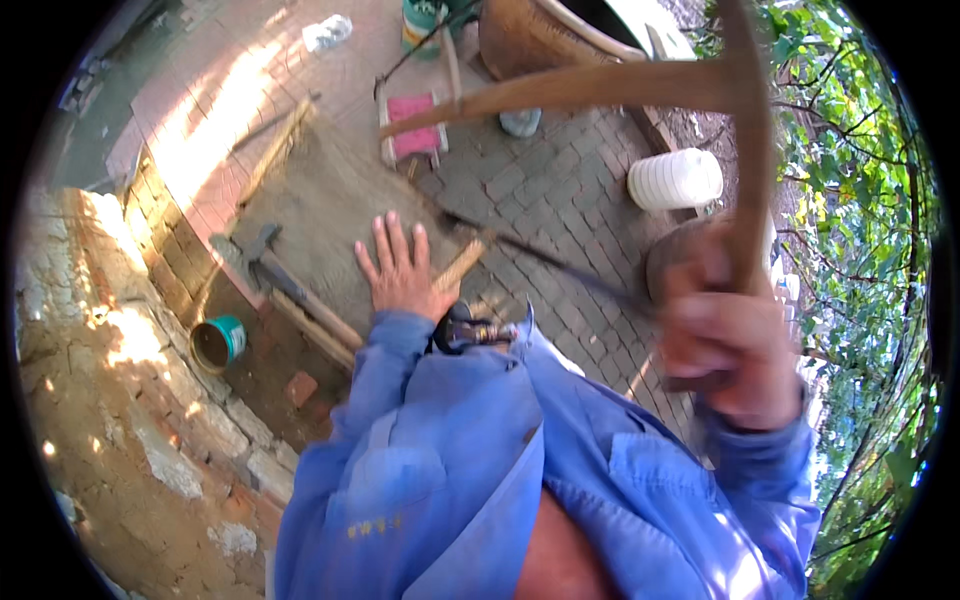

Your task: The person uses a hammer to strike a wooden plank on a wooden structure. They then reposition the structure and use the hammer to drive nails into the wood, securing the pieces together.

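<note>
Head view, looking down over a blue work jacket (450,420). At right of centre, the right hand (735,350), blurred, is closed around the lower part of a curved wooden upright (752,180), which rises to the top edge. The upright belongs to what looks like a wooden frame saw (600,88), spanning the upper right and centre of the frame.

Its wooden crossbar reaches left from the upright, sloping slightly down and tapering toward upper centre. A dark, narrow strip (570,262), probably the blade, runs from beside the right hand up and left to the middle of the frame. The tool's long axis thus lies roughly across the frame, its far end pointing left.

The frame should feel stiff and fairly light but unwieldy, the strip thin and sharp; the upright's low end seems the sound place to grip.

At centre, the left hand (400,275) lies open, fingers spread, on a grey-brown surface (310,190), just beside a short wooden piece (462,265). A hammer-like tool (290,275) lies left of it.
</note>
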